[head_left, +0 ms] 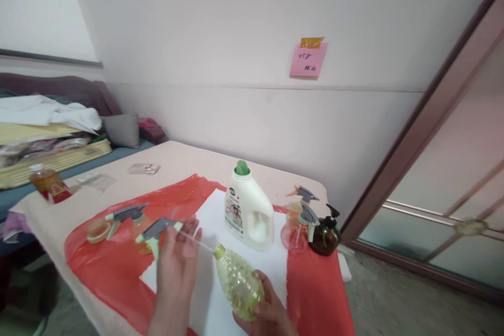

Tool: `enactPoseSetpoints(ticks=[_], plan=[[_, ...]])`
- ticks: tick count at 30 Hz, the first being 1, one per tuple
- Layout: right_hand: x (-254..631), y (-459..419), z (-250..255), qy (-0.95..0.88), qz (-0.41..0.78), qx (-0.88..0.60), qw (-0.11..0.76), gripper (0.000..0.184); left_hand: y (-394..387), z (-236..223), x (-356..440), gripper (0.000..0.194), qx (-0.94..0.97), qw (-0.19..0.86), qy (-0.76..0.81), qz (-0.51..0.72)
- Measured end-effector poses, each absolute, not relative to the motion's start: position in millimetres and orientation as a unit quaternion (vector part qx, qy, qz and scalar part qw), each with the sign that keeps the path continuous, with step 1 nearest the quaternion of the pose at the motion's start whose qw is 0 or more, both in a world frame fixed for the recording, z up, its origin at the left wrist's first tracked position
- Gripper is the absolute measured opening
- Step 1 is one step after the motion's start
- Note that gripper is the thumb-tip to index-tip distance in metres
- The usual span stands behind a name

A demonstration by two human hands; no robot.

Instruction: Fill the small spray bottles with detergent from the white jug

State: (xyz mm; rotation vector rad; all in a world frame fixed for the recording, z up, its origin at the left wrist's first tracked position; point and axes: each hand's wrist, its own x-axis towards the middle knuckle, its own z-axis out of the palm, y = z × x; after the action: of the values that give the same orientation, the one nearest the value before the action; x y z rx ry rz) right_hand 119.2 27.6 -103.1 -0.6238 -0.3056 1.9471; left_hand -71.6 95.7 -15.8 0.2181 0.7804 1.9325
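Note:
My left hand (179,249) is closed on a grey and pale-green trigger spray head (157,228). Its thin clear tube (201,243) slants down to the mouth of a yellow-green textured bottle (238,281); whether the tip is inside I cannot tell. Wrapped around that bottle's base is my right hand (270,307), which holds it tilted, neck toward the left hand. Behind both hands a white detergent jug (248,210) with a green spout stands upright on a white sheet (210,283).
On the right stand a pink spray bottle (295,236), a dark pump bottle (325,236) and another sprayer (305,194). To the left are a second spray bottle (137,226) and a round cap (98,230). Red plastic (106,268) covers part of the table; an amber bottle (49,184) is farther left.

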Motion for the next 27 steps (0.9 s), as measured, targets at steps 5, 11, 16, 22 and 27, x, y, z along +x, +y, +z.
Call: enactPoseSetpoints(ticks=[5,11,16,22,27], plan=[[127,28,-94,-0.104,0.772,-0.31,0.545,0.059,98,-15,-112,0.031,0.066,0.453,0.323,0.829],[153,50,-25,-0.22,0.631,-0.367,0.647,0.073,94,-23,-115,0.025,0.088,0.451,0.375,0.805],[175,86,54,-0.427,0.44,-0.471,0.634,0.054,94,-24,-98,0.026,0.095,0.498,0.375,0.776],[185,129,99,-0.508,0.346,-0.55,0.565,0.057,92,-24,-93,0.032,0.098,0.521,0.378,0.759],[185,144,114,-0.56,0.29,-0.598,0.494,0.059,93,-25,-98,0.029,0.087,0.532,0.368,0.758]])
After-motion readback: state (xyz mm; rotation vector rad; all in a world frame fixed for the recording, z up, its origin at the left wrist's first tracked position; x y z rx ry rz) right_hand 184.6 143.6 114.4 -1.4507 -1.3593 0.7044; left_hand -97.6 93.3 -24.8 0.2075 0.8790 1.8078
